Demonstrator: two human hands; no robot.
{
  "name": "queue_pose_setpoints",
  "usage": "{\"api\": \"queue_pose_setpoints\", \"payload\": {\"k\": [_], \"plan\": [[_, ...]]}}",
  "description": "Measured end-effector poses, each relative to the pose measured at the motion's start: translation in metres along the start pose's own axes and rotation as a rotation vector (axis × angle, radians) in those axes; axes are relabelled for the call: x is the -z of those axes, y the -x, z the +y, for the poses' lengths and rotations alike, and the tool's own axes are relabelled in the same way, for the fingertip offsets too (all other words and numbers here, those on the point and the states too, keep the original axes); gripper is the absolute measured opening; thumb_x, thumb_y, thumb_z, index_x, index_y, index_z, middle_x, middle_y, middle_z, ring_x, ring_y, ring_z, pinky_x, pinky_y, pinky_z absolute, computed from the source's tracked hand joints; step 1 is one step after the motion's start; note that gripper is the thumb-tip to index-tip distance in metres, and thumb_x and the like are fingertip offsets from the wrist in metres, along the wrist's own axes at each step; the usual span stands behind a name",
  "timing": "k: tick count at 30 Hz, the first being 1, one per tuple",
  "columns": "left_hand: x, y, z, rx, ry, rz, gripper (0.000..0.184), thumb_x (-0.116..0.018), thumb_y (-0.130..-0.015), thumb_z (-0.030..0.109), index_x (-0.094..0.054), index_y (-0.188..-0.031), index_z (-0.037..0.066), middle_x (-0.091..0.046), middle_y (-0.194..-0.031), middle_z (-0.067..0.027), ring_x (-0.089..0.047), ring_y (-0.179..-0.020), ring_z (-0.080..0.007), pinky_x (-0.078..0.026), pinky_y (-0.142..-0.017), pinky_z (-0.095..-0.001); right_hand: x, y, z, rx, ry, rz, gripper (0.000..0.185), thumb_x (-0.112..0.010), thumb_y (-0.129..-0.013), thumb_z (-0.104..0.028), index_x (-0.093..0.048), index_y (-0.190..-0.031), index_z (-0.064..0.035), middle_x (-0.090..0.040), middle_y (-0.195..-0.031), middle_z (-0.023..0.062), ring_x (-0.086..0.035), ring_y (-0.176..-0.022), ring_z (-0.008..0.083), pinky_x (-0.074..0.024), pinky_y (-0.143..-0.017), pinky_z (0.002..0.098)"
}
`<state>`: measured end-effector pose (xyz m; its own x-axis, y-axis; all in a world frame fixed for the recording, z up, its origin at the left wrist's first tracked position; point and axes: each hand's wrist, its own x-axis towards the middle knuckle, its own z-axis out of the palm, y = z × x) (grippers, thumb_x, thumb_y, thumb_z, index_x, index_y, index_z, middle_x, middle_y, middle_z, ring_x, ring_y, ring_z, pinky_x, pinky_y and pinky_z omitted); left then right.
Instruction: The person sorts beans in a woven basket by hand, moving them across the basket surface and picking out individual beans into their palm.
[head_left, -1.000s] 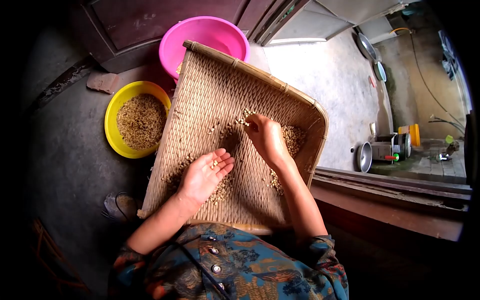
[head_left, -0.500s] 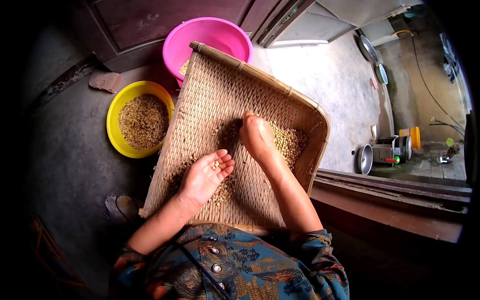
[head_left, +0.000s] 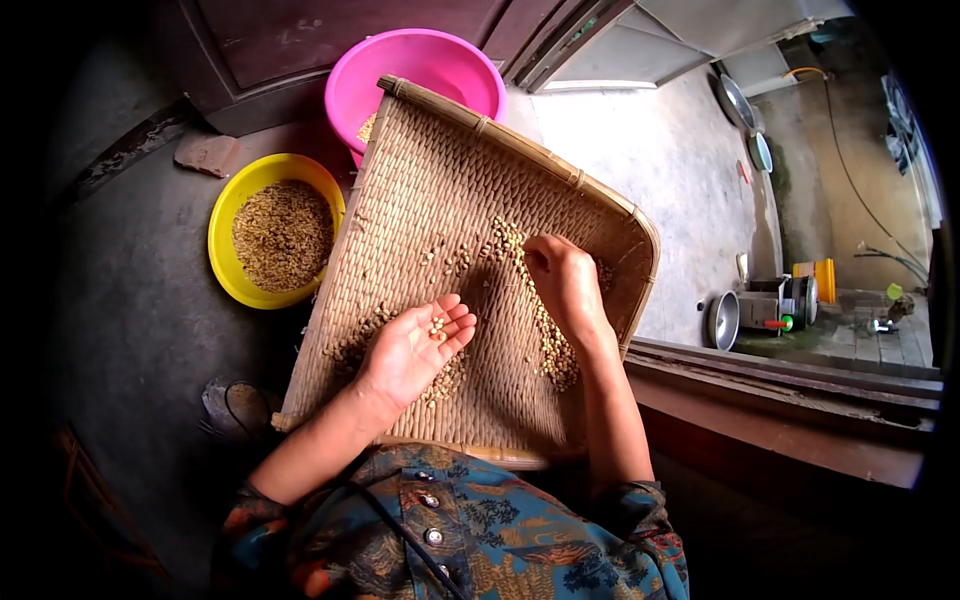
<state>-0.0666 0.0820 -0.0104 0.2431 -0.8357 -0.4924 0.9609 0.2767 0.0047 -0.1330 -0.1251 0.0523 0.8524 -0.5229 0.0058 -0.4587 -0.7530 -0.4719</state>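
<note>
A woven bamboo winnowing tray point(head_left: 430, 180) lies tilted across my lap, with pale yellow beans point(head_left: 558, 362) spread over it in loose patches. My left hand point(head_left: 408, 350) is palm up over the tray, fingers loosely stretched and cupped, with several beans point(head_left: 437, 328) resting on them. More beans lie beneath and beside this hand. To its right, my right hand point(head_left: 567, 285) is closed, thumb and fingers drawn together at a line of beans near the tray's right side. Its fingertips are partly hidden, so what is in them cannot be made out.
A yellow basin point(head_left: 222, 240) full of brownish beans stands on the floor at left. Behind the tray is a pink basin point(head_left: 420, 65) with some beans inside. A brick point(head_left: 207, 155) lies by the dark door. At right, beyond a wooden sill point(head_left: 780, 425), are metal bowls point(head_left: 724, 320).
My right hand has moved right, and beans under it now lie spread in a line toward the tray's middle. My left hand has barely moved; more beans show on its fingers.
</note>
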Motion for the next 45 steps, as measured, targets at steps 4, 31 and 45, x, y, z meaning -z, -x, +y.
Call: {"api": "queue_pose_setpoints", "payload": {"k": [4, 31, 45], "plan": [[-0.001, 0.002, -0.001, -0.029, -0.027, 0.047, 0.031, -0.051, -0.092, 0.013, -0.049, -0.117, -0.006, -0.054, -0.112, -0.0173, -0.054, -0.107, -0.0287, -0.047, -0.098, -0.0399, -0.024, -0.004, 0.003, 0.164, -0.013, -0.014, 0.011, -0.064, -0.079, -0.004, -0.064, -0.09, 0.0, -0.064, -0.084, 0.019, -0.065, -0.075, 0.0362, -0.0541, -0.068, 0.0409], [0.0, 0.002, 0.002, -0.07, -0.096, 0.076, 0.031, -0.048, -0.095, 0.016, -0.05, -0.118, -0.005, -0.055, -0.113, -0.016, -0.056, -0.106, -0.0271, -0.047, -0.096, -0.0379, -0.038, -0.02, 0.003, 0.104, 0.163, -0.099, 0.007, -0.057, -0.071, -0.002, -0.06, -0.076, 0.0032, -0.063, -0.07, 0.023, -0.065, -0.066, 0.0351, -0.0522, -0.06, 0.0422], [0.001, 0.002, 0.005, -0.127, -0.014, 0.077, 0.025, -0.05, -0.094, 0.014, -0.054, -0.112, -0.003, -0.056, -0.111, -0.0162, -0.054, -0.107, -0.0281, -0.045, -0.098, -0.0399, -0.048, -0.029, -0.016, 0.473, 0.187, -0.128, 0.008, -0.052, -0.08, -0.001, -0.058, -0.083, 0.0028, -0.064, -0.078, 0.0215, -0.065, -0.075, 0.0355, -0.0543, -0.069, 0.039]]}}
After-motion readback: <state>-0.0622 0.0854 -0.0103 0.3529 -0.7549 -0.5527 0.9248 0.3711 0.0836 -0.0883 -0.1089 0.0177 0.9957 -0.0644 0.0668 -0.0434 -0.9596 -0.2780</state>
